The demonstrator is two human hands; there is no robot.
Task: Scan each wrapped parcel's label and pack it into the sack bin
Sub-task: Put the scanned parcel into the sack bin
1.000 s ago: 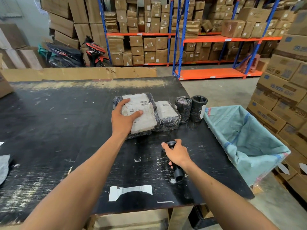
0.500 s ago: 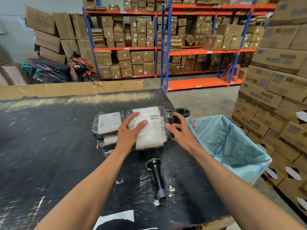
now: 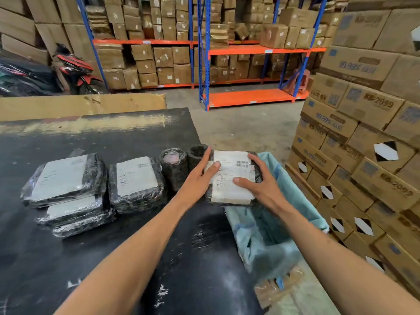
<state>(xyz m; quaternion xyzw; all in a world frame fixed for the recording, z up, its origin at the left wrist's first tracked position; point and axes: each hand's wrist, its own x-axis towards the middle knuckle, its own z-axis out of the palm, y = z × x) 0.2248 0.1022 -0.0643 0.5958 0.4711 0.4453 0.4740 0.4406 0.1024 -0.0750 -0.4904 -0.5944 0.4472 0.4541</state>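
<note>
A black-wrapped parcel with a white barcode label is held by both hands at the table's right edge, partly over the mouth of the light-blue sack bin. My left hand grips its left side and my right hand its right side. On the black table lie a labelled parcel and, further left, a stack of labelled parcels. Two black wrapped cylinders stand just left of the held parcel. The scanner is hidden.
A tall stack of brown cartons rises right behind the sack bin. Blue and orange shelving full of boxes stands across a concrete floor. A red and black motorbike is parked at the far left.
Both hands lifted the top labelled parcel off the pile and carried it right, to the sack bin's edge. My right hand now grips it. The scanner is no longer visible.
</note>
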